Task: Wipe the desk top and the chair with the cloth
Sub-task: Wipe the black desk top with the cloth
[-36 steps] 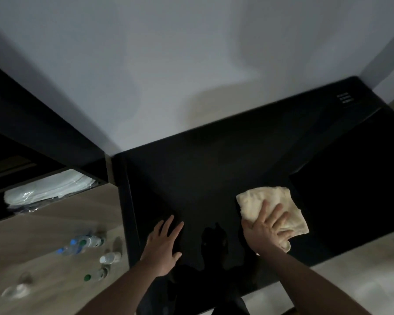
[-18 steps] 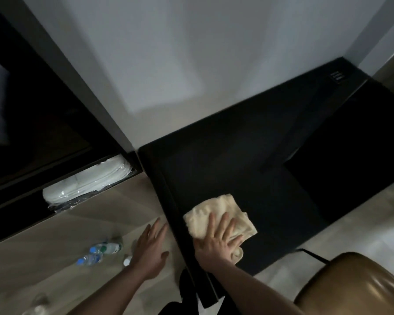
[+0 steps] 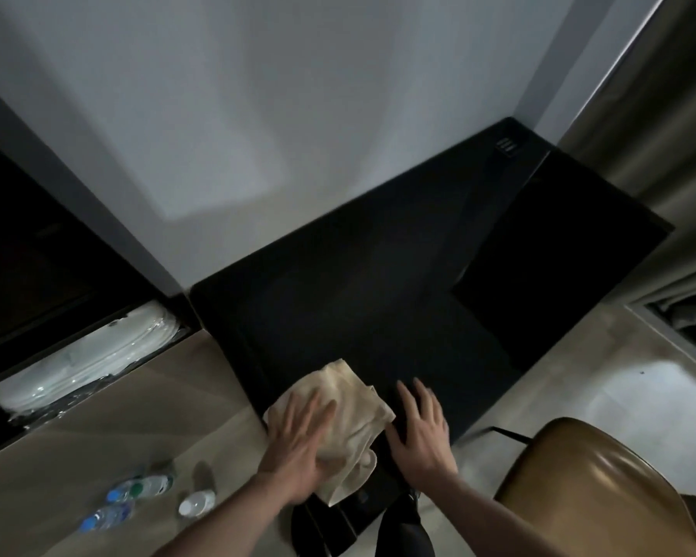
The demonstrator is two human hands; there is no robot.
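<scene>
A beige cloth (image 3: 352, 398) lies crumpled on the near left corner of the glossy black desk top (image 3: 378, 291), part of it hanging over the front edge. My left hand (image 3: 300, 444) presses flat on the cloth with straight fingers. Just right of the cloth, my right hand (image 3: 422, 430) rests on the bare desk with its fingers spread, holding nothing. The brown leather chair (image 3: 603, 492) stands at the lower right, close to the desk's front edge.
Left of the desk is a lower wooden surface with three small water bottles (image 3: 137, 486). A white plastic-wrapped bundle (image 3: 85, 363) sits in a dark shelf behind it. A socket panel (image 3: 507, 146) is set in the desk's far corner. Curtains (image 3: 659, 126) hang at right.
The cloth went from under my right hand to under my left hand. My right hand moved off it to the right onto the bare desk. The view shifted, showing more of the chair.
</scene>
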